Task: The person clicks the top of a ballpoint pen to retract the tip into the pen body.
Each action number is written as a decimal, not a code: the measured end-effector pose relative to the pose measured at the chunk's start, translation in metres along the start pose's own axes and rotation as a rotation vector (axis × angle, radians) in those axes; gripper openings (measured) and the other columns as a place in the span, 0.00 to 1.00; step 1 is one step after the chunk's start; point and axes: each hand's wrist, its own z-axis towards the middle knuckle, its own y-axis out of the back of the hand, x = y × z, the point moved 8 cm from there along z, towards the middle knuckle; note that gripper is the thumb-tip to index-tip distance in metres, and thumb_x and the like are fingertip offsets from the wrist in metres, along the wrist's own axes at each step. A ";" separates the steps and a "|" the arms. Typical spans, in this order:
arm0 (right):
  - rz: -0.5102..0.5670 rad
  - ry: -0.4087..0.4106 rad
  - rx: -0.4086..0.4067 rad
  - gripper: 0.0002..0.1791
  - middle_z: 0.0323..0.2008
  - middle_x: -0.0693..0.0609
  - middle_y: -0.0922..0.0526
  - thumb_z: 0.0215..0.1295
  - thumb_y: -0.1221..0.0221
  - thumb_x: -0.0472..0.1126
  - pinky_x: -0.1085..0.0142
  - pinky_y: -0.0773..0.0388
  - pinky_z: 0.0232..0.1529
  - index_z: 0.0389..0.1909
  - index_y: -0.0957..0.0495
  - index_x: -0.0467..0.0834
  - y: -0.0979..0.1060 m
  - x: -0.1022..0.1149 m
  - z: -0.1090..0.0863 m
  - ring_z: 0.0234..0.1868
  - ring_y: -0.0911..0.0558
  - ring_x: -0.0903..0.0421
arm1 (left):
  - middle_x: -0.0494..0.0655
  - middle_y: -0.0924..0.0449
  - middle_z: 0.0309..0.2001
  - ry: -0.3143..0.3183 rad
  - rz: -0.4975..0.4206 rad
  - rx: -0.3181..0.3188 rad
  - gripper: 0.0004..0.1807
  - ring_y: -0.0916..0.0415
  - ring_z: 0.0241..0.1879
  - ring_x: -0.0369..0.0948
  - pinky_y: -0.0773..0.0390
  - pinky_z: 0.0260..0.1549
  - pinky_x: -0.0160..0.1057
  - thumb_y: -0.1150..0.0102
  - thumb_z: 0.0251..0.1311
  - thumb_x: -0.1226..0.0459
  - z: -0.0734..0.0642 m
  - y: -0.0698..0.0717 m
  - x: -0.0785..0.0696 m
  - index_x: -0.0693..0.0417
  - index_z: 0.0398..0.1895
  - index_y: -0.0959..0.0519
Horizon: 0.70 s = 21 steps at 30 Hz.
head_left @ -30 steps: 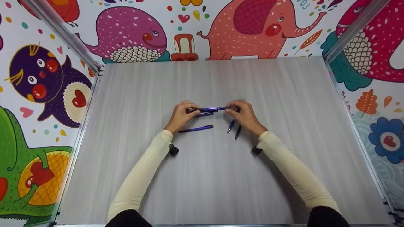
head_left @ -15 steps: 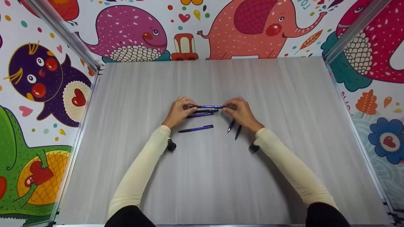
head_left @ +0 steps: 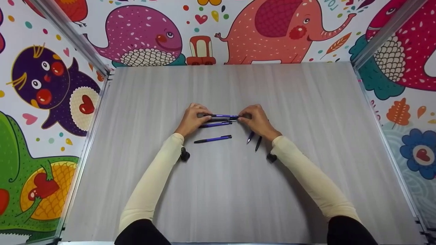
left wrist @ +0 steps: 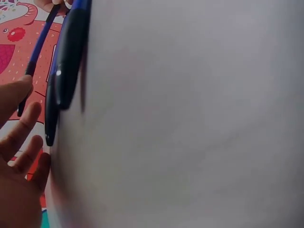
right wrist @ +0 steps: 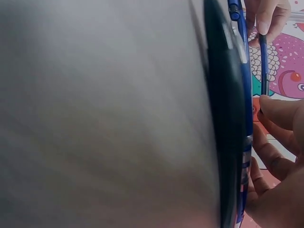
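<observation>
In the head view a blue pen with a black grip (head_left: 224, 116) is held level between both hands near the table's middle. My left hand (head_left: 191, 119) pinches its left end between thumb and finger, and my right hand (head_left: 258, 120) pinches the right end. Just below it lie a dark pen (head_left: 219, 119) and a blue pen (head_left: 216, 125), roughly parallel. The left wrist view shows the held pen (left wrist: 42, 40) slanting between the fingertips, the other fingers spread. In the right wrist view the thumb presses the held pen's end (right wrist: 264, 71).
Nearer the body lies another blue pen (head_left: 213, 139). Two pens, one blue (head_left: 250, 137) and one black (head_left: 258, 144), point toward the body, partly under the right hand. Printed cartoon walls (head_left: 146, 37) and metal rails border the grey table (head_left: 218, 197).
Both hands have shifted slightly away from the body with the held pen. The dark pen below it has come into clearer view, apart from the held one. The other pens stay put.
</observation>
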 end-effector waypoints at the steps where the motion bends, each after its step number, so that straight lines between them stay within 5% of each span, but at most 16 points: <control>1: -0.001 -0.002 0.004 0.07 0.48 0.43 0.09 0.73 0.28 0.36 0.51 0.32 0.65 0.48 0.08 0.37 0.000 0.000 0.000 0.59 0.23 0.44 | 0.55 0.11 0.53 0.000 0.006 0.004 0.08 0.25 0.60 0.52 0.30 0.67 0.52 0.24 0.68 0.66 0.001 -0.001 0.001 0.59 0.47 0.06; 13: -0.053 0.007 -0.015 0.07 0.47 0.44 0.09 0.74 0.29 0.36 0.51 0.33 0.63 0.48 0.07 0.38 -0.002 -0.001 0.005 0.57 0.23 0.43 | 0.52 0.12 0.52 -0.016 0.010 -0.005 0.07 0.27 0.62 0.51 0.32 0.69 0.52 0.23 0.68 0.64 0.006 -0.004 0.015 0.57 0.46 0.06; 21: -0.073 -0.011 -0.025 0.07 0.46 0.43 0.09 0.74 0.28 0.36 0.51 0.31 0.60 0.48 0.07 0.38 -0.002 -0.001 0.005 0.56 0.22 0.44 | 0.57 0.13 0.55 -0.006 0.063 0.022 0.09 0.28 0.63 0.55 0.31 0.69 0.54 0.25 0.70 0.66 0.006 -0.005 0.006 0.60 0.48 0.07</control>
